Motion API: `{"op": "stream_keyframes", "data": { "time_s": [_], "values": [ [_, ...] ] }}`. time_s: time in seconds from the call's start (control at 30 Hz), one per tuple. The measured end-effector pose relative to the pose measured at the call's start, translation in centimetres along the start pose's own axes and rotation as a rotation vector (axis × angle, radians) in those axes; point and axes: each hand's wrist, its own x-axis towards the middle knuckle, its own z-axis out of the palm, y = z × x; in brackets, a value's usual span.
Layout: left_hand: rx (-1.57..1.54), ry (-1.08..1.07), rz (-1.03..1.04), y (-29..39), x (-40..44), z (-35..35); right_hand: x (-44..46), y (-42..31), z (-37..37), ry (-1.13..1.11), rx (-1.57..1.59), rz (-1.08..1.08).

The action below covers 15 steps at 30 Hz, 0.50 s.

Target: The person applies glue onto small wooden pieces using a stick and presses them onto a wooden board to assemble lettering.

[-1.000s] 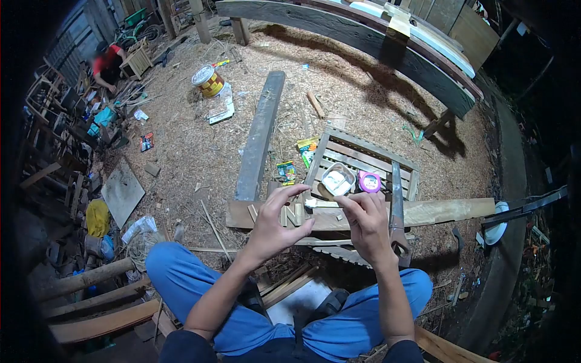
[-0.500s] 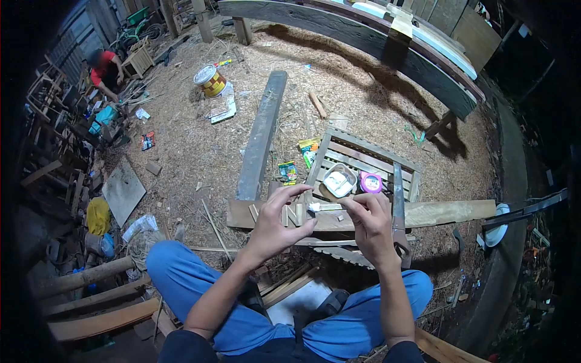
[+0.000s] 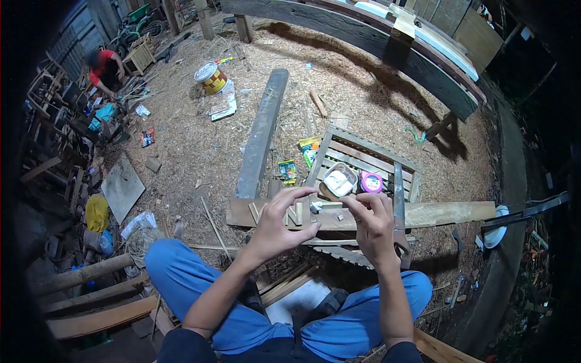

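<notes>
My left hand (image 3: 284, 219) is held over the plank with its thumb and fingers spread apart in a C shape, and nothing shows between them. To its right, my right hand (image 3: 373, 227) has its fingers curled and thumb and index finger close together; whatever they may pinch is too small to make out. Beneath both hands lies a light wooden plank (image 3: 448, 212) with short wood strips (image 3: 295, 213) on it. A small white lump (image 3: 316, 207) shows between the hands. Just beyond are a clear plastic tub (image 3: 340, 180) with white contents and a pink round tape measure (image 3: 370, 182).
A slatted wooden frame (image 3: 357, 153) supports the tub. A dark beam (image 3: 264, 133) lies to its left, near colourful packets (image 3: 287, 172). A paint bucket (image 3: 210, 78) stands farther off. A heavy bench (image 3: 339, 24) spans the back. Another person (image 3: 106, 69) crouches at far left.
Both hands stay almost in place, with only slight shifts of the fingers. The person at far left has moved their arm a little.
</notes>
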Motion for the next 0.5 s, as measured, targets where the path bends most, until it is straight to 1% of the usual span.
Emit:
{"op": "stream_keyframes", "data": {
  "time_s": [0.13,0.2,0.33,0.43,0.5],
  "values": [
    [-0.021,-0.045,0.019,-0.13,-0.01,0.20,-0.05,0.14,-0.17,0.014,-0.047,0.035],
    [-0.036,-0.011,-0.039,-0.26,-0.01,0.05,0.02,0.29,-0.36,0.018,-0.033,-0.018],
    [-0.055,-0.011,-0.053,0.04,0.28,-0.20,-0.16,0.37,-0.15,0.000,-0.017,-0.051],
    [-0.046,-0.032,-0.022,-0.34,0.12,0.16,-0.36,0.43,-0.06,-0.005,-0.013,-0.004],
    [-0.016,-0.032,0.045,-0.85,0.22,0.35,-0.17,0.31,-0.43,0.019,-0.086,0.007]
  ]
}}
